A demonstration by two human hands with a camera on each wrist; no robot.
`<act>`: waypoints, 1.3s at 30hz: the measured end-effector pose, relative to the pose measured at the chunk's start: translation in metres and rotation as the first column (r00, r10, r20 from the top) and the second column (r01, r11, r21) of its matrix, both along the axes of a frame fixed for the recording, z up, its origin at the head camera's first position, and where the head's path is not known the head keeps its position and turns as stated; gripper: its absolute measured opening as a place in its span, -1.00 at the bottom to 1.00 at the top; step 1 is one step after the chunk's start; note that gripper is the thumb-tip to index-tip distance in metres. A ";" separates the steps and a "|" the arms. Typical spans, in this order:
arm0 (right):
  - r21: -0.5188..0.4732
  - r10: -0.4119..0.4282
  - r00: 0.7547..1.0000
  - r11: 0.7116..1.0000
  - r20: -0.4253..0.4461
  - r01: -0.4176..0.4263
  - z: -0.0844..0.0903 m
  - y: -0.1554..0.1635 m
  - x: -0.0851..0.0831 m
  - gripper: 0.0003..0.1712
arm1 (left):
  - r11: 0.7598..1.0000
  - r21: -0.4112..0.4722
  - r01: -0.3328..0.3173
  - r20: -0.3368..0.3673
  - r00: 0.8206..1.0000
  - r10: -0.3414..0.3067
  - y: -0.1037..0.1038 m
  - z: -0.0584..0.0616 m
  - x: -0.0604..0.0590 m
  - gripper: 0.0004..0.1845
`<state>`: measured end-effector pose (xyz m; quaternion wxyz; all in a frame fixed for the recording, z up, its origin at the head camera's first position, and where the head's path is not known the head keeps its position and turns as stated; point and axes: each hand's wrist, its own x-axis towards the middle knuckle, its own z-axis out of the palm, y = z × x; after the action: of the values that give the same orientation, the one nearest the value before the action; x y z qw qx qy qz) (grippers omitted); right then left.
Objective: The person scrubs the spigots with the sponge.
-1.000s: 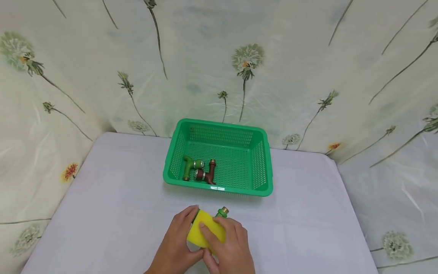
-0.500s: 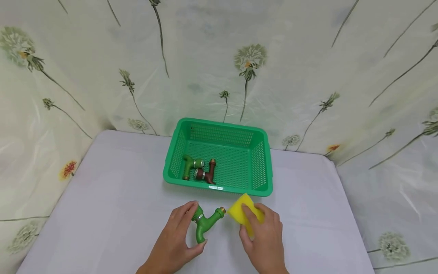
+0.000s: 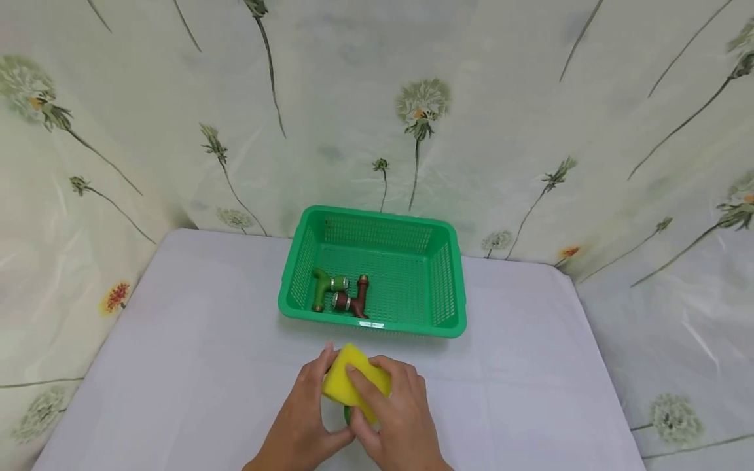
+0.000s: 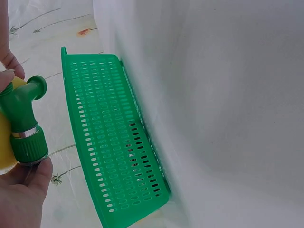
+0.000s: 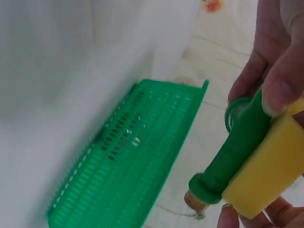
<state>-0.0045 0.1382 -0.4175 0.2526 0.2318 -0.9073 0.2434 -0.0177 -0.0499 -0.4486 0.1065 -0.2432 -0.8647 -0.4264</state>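
Low in the head view, my left hand [image 3: 297, 418] holds a green tap [image 4: 21, 109] between thumb and fingers. My right hand [image 3: 403, 418] grips a yellow sponge [image 3: 347, 379] and presses it against the tap. From above, the sponge and hands hide nearly all of the tap, with only a bit of green showing below the sponge. In the right wrist view the sponge lies along the tap's body, beside its brass threaded end [image 5: 195, 202]. The left wrist view shows the tap's ribbed knob near my left fingertips.
A green plastic basket [image 3: 455, 288] stands just beyond my hands. Inside it, toward the left, lie a green tap [image 3: 323, 291] and a maroon tap [image 3: 358, 301]. White cloth [image 3: 194, 340] covers the table, and a flower-printed sheet [image 3: 330, 98] hangs behind and at the sides.
Half a second ago the sponge was off to the right, apart from the tap. My right hand has brought it back left onto the tap; my left hand keeps its hold.
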 end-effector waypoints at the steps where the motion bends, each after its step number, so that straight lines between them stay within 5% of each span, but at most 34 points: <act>1: 0.007 -0.014 1.000 1.000 0.019 0.014 0.001 0.002 -0.001 -0.44 | 1.000 0.002 0.004 -0.013 1.000 -0.004 0.000 0.000 0.000 0.41; 8: 0.011 -0.142 0.959 0.990 0.244 0.144 0.009 0.022 -0.012 -0.52 | 0.999 0.001 0.052 -0.014 0.999 -0.052 0.002 0.002 -0.001 0.32; 17: 0.003 -0.190 0.818 0.974 0.542 0.225 0.015 0.044 -0.023 -0.63 | 0.975 -0.091 0.205 -0.090 0.973 -0.213 -0.001 -0.002 -0.002 0.26; 23: -0.214 -0.022 0.800 0.959 0.600 0.188 0.014 0.068 -0.032 -0.61 | 0.958 -0.053 0.282 -0.082 0.955 -0.285 -0.004 0.002 -0.003 0.22; 25: -0.323 0.093 0.765 0.933 0.637 0.156 0.012 0.081 -0.037 -0.63 | 0.948 0.007 0.318 -0.027 0.948 -0.318 -0.005 0.005 -0.002 0.20; 27: -0.453 0.227 0.706 0.879 0.671 0.148 0.009 0.094 -0.041 -0.64 | 0.932 0.121 0.341 0.044 0.936 -0.348 -0.006 0.009 -0.001 0.17; 29: -0.587 0.360 0.641 0.790 0.678 0.177 0.004 0.103 -0.042 -0.62 | 0.895 0.295 0.334 0.124 0.916 -0.383 -0.007 0.012 0.001 0.14; 32: -0.729 0.490 0.608 0.646 0.625 0.228 -0.003 0.102 -0.039 -0.57 | 0.757 0.597 0.266 0.211 0.858 -0.468 -0.006 0.016 0.004 0.04; 34: -0.779 0.517 0.632 0.581 0.577 0.235 -0.008 0.089 -0.035 -0.55 | 0.640 0.744 0.189 0.242 0.818 -0.522 -0.004 0.016 0.005 -0.02; 36: -0.796 0.505 0.678 0.570 0.535 0.204 -0.012 0.070 -0.032 -0.53 | 0.549 0.828 0.112 0.262 0.788 -0.556 -0.002 0.016 0.006 -0.05; 39: -0.796 0.457 0.748 0.586 0.482 0.155 -0.015 0.043 -0.024 -0.51 | 0.500 0.866 -0.013 0.332 0.763 -0.554 0.002 0.020 0.006 -0.09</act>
<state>-0.0282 0.1813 -0.4326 -0.0228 0.0778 -0.7024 0.7072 -0.0115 -0.0475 -0.4285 -0.1300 -0.1630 -0.4928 -0.8448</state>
